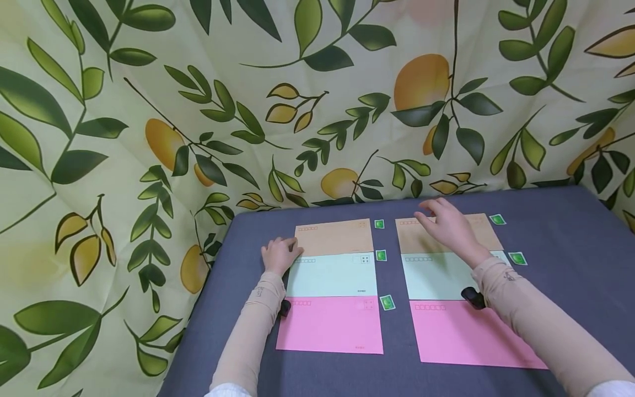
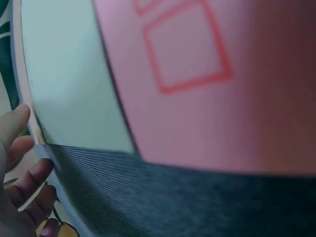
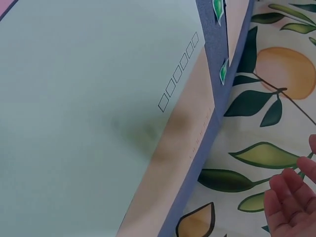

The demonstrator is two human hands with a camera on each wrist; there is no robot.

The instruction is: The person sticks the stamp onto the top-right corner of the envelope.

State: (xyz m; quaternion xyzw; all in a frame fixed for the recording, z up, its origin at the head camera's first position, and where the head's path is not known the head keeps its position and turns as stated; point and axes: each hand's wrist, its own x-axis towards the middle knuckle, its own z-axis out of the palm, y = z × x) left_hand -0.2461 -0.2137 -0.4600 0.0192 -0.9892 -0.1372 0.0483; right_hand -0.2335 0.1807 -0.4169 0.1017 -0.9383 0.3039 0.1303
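Note:
Two columns of overlapping envelopes lie flat in the head view. On the left are a tan envelope (image 1: pixel 332 238), a mint one (image 1: pixel 327 280) and a pink one (image 1: pixel 329 328). The right column repeats these colours: tan (image 1: pixel 483 229), mint (image 1: pixel 436 278) and pink (image 1: pixel 461 339). My left hand (image 1: pixel 280 255) is at the left edge of the left tan envelope, its fingers loosely bent; whether it touches the paper I cannot tell. Over the right tan envelope hovers my right hand (image 1: pixel 448 229), fingers apart and holding nothing. Its shadow falls on the mint envelope (image 3: pixel 89 123) in the right wrist view.
Green stamps (image 1: pixel 381 255) lie beside the left column's right edge. Another stamp (image 1: pixel 498 219) and a second stamp (image 1: pixel 518 258) lie right of the right column. The dark cloth-covered table (image 1: pixel 570 231) meets a leaf-patterned curtain (image 1: pixel 297 143) at the back.

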